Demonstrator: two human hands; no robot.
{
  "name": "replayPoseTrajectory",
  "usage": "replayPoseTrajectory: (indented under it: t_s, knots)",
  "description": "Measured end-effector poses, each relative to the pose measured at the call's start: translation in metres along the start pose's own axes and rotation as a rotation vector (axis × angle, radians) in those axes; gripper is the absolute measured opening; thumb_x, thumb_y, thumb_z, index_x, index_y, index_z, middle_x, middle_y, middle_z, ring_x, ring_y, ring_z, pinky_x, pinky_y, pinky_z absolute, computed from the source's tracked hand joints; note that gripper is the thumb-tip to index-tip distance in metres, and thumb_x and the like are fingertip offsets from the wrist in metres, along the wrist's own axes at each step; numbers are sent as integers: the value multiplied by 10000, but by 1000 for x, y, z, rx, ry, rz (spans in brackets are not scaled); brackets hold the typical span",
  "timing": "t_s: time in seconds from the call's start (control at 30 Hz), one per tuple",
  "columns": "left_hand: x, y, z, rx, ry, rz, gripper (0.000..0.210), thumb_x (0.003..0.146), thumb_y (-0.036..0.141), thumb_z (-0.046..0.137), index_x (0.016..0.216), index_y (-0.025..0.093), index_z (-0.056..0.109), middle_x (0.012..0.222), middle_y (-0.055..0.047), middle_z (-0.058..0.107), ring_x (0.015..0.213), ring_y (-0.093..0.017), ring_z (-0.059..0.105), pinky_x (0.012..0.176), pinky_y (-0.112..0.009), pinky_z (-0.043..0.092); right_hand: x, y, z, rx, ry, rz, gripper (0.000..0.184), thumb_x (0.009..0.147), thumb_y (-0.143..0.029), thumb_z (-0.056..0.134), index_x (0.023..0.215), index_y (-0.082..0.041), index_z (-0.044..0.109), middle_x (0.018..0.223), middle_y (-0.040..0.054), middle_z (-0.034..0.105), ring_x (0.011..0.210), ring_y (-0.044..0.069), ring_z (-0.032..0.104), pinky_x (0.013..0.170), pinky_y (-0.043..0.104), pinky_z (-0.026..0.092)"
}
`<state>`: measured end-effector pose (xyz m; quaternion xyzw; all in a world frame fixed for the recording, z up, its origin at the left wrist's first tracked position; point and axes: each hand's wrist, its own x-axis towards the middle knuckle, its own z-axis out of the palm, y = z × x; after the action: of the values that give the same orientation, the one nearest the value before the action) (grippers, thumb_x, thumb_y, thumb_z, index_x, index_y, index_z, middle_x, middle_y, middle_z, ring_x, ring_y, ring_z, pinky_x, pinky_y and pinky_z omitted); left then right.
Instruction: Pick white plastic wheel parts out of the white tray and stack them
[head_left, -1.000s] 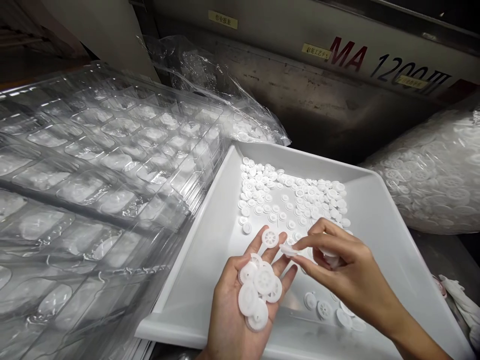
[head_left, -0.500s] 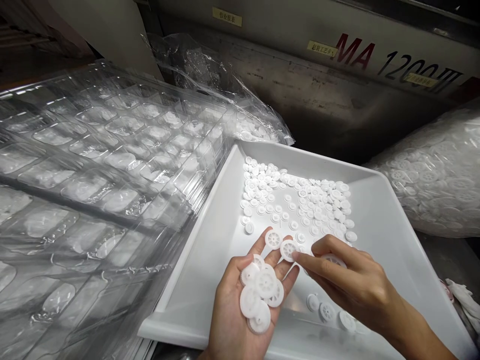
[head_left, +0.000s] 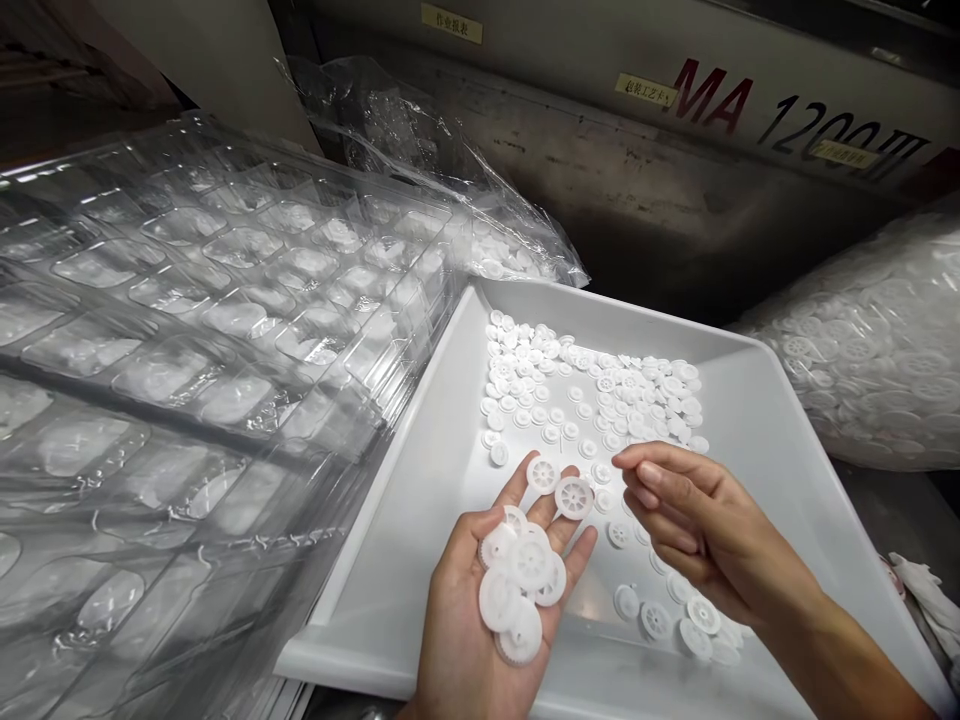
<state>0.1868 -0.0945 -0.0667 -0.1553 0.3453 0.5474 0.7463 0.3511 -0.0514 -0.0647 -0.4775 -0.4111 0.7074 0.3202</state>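
Observation:
My left hand (head_left: pixel 487 600) is held palm up over the tray with its fingers spread. Several white plastic gears (head_left: pixel 529 560) lie overlapping on the palm. One spoked gear (head_left: pixel 543 474) rests on a fingertip, and another gear (head_left: pixel 574 497) sits on the fingers beside it. To the right, my right hand (head_left: pixel 705 535) is raised apart from the left, its fingers curled and drawn together with no gear visible in them. Below it, several gears (head_left: pixel 703 614) lie in the front part of the white tray (head_left: pixel 397 560). A larger spread of small gears (head_left: pixel 630 400) covers the tray's far part.
Stacked clear blister trays (head_left: pixel 225 290) with white parts in their pockets stand close on the left. Behind the tray lies a clear plastic bag (head_left: pixel 517 245) with white parts. A bulging bag of gears (head_left: pixel 870 350) is at right. A machine panel (head_left: pixel 570 150) spans the back.
My right hand has drawn away from the gear on my left fingers and moved slightly up and right. The gear seen at its fingers before no longer shows there. My left hand barely moved.

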Motion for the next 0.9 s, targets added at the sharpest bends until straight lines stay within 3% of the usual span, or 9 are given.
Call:
replayPoseTrajectory:
  t_s: [0.1, 0.23, 0.37, 0.43, 0.6, 0.7, 0.8, 0.9]
  knots:
    - [1, 0, -1, -24, -5, -5, 477, 807, 217, 449, 1277, 133, 464, 1201, -167, 626, 1116, -267, 578, 967, -443, 463, 7, 4, -2, 45, -8, 4, 193, 836, -426, 612, 959, -286, 661, 717, -43, 386, 444, 23, 172, 314, 132, 112]
    - [3, 0, -1, -31, 14, 0, 519, 784, 195, 476, 1297, 118, 440, 1205, -189, 616, 1114, -285, 578, 968, -474, 454, 11, 9, -1, -107, 39, -5, 253, 832, -436, 618, 958, -224, 677, 576, -63, 330, 427, 39, 204, 345, 166, 160]
    - [3, 0, -1, -51, -35, -5, 538, 825, 223, 455, 1349, 147, 364, 1220, -164, 613, 1138, -259, 564, 1047, -480, 359, 13, 10, 9, -295, 108, -56, 172, 677, -238, 786, 819, -198, 698, 693, -30, 450, 551, 61, 358, 445, 181, 284]
    - [3, 0, -1, -42, -31, -9, 537, 838, 242, 443, 1358, 150, 346, 1194, -158, 630, 1127, -253, 573, 1074, -490, 311, 13, 11, 12, -301, 95, -38, 173, 651, -164, 788, 785, -195, 683, 685, -38, 440, 563, 62, 357, 444, 173, 273]
    - [1, 0, 0, 1, -29, -20, 545, 824, 223, 442, 1354, 141, 346, 1181, -176, 633, 1108, -270, 584, 1054, -499, 334, 16, 15, 9, -32, -53, 53, 124, 777, -242, 647, 785, -203, 529, 636, -71, 346, 438, 30, 198, 355, 156, 150]
    - [0, 1, -1, 42, -39, -11, 521, 800, 201, 465, 1312, 131, 407, 1199, -197, 617, 1094, -305, 587, 1017, -498, 381, 18, 15, 2, 188, -91, -7, 125, 776, -297, 498, 758, -225, 397, 737, -41, 389, 465, 54, 225, 314, 133, 160]
    - [1, 1, -2, 47, -48, -20, 517, 797, 205, 473, 1307, 142, 413, 1208, -193, 613, 1100, -308, 582, 1013, -488, 388, 18, 13, -2, 303, -125, -55, 103, 736, -306, 445, 811, -238, 422, 769, -24, 412, 469, 69, 271, 262, 120, 164]
    - [1, 1, -4, 28, -90, -25, 532, 796, 201, 475, 1318, 141, 395, 1226, -196, 600, 1112, -305, 573, 1011, -475, 392, 15, 10, -1, 307, -160, -39, 103, 843, -295, 474, 917, -235, 513, 751, -32, 448, 419, 40, 260, 242, 102, 149]
